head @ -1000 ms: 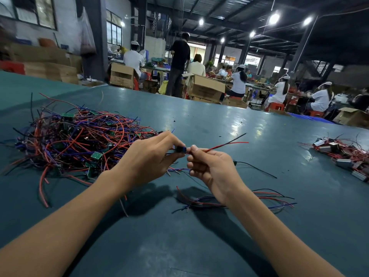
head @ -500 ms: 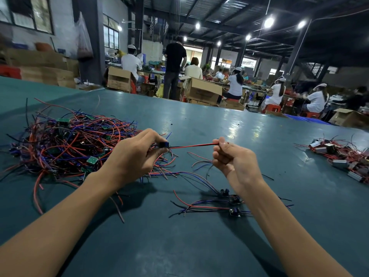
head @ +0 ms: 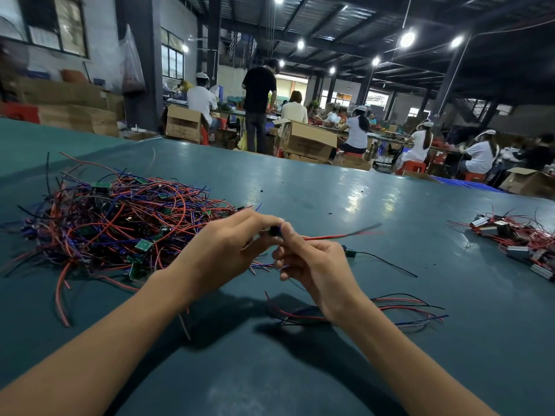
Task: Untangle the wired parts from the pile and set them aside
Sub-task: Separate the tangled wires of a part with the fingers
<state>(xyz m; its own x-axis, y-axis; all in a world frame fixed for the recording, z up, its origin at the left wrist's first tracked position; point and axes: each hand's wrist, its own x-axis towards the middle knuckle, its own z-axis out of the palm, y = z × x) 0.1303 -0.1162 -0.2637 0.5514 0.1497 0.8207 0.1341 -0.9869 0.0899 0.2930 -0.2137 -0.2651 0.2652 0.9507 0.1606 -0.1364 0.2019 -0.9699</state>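
Observation:
A big tangled pile (head: pixel 120 223) of red, blue and black wires with small green boards lies at the left of the teal table (head: pixel 330 199). Just right of it, above the table, my left hand (head: pixel 222 253) pinches a small black part (head: pixel 274 230). My right hand (head: pixel 315 265) pinches the same piece right beside it, and the piece's red wire (head: pixel 336 236) sticks out blurred to the right. Below my right wrist lies a small bundle of separated wired parts (head: pixel 399 310). A single green part with a black wire (head: pixel 378 259) lies right of my right hand.
Another heap of red-wired parts with grey blocks (head: pixel 516 238) sits at the table's right edge. Beyond the far edge stand cardboard boxes (head: pixel 309 142) and several seated and standing workers (head: pixel 258 106).
My right hand has slid back left along the red wire to meet my left hand at the black part. The wire's free end now whips out to the right, blurred.

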